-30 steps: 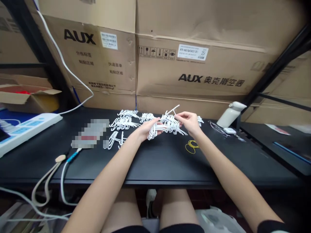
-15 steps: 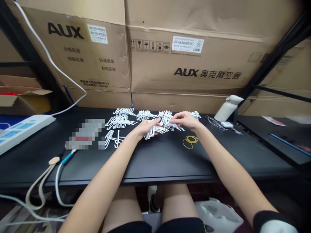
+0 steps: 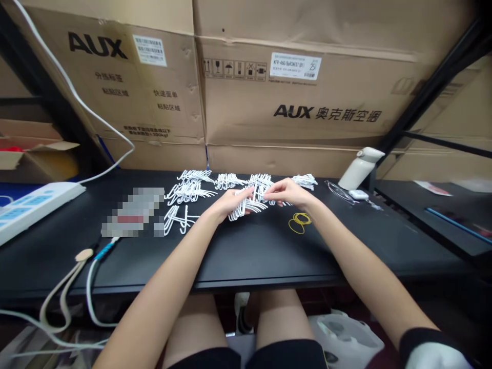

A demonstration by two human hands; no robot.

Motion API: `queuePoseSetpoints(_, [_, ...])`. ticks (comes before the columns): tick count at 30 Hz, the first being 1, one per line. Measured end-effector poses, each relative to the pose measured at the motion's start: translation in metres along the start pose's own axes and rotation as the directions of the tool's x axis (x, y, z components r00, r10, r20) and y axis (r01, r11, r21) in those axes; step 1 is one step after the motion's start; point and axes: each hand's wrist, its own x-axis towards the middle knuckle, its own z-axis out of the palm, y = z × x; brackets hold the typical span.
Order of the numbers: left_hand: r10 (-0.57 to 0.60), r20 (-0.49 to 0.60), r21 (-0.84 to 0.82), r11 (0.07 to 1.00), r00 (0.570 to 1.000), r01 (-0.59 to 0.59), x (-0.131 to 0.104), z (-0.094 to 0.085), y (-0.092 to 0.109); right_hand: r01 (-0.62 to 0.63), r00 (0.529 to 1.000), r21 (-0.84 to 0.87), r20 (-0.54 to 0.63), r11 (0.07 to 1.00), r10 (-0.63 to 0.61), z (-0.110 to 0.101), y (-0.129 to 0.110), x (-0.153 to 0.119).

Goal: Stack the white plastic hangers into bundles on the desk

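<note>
My left hand (image 3: 231, 203) is closed round a bunch of small white hangers (image 3: 246, 209), their hooks towards the near side and their arms fanned out to the right. Just right of it, my right hand (image 3: 286, 193) pinches what looks like one small white hanger (image 3: 260, 191) at the bunch; its fingertips partly cover it. Behind both hands lies a pile of the same hangers (image 3: 261, 180), partly hidden. More piles of hangers (image 3: 188, 192) lie to the left, with a few loose hangers (image 3: 173, 219) in front of them.
Yellow rubber bands (image 3: 300, 222) lie below my right wrist. A further hanger bundle (image 3: 305, 181), glasses (image 3: 340, 192), a white case (image 3: 358, 195) and a white bottle (image 3: 360, 169) are to the right. A power strip (image 3: 42, 205) and cables are left; cardboard boxes (image 3: 238, 123) stand behind.
My right hand has moved slightly left, its fingertips now closer to the bunch in my left hand. A hanger now shows upright between the hands. The view has shifted slightly.
</note>
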Motion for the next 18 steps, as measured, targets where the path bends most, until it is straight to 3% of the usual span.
queuePoseSetpoints(5, [0.002, -0.007, 0.008, 1.000, 1.000, -0.002, 0.002, -0.001, -0.003, 0.019, 0.998, 0.024, 0.065, 1.000, -0.021, 0.012, 0.005, 0.002])
queuePoseSetpoints(10, [0.014, 0.000, 0.031, 0.999, 1.000, -0.014, 0.003, 0.000, -0.004, 0.038, 0.993, 0.005, 0.110, 0.999, -0.038, 0.007, 0.005, 0.002])
queuePoseSetpoints(13, [0.010, 0.006, 0.005, 1.000, 1.000, -0.010, 0.003, 0.001, -0.003, 0.037, 0.996, 0.016, 0.078, 0.999, -0.038, 0.002, 0.002, 0.000])
queuePoseSetpoints(18, [0.058, -0.026, 0.037, 0.998, 0.998, -0.057, 0.003, 0.002, -0.005, 0.043, 0.991, 0.022, 0.129, 0.999, -0.045, 0.007, 0.004, 0.002])
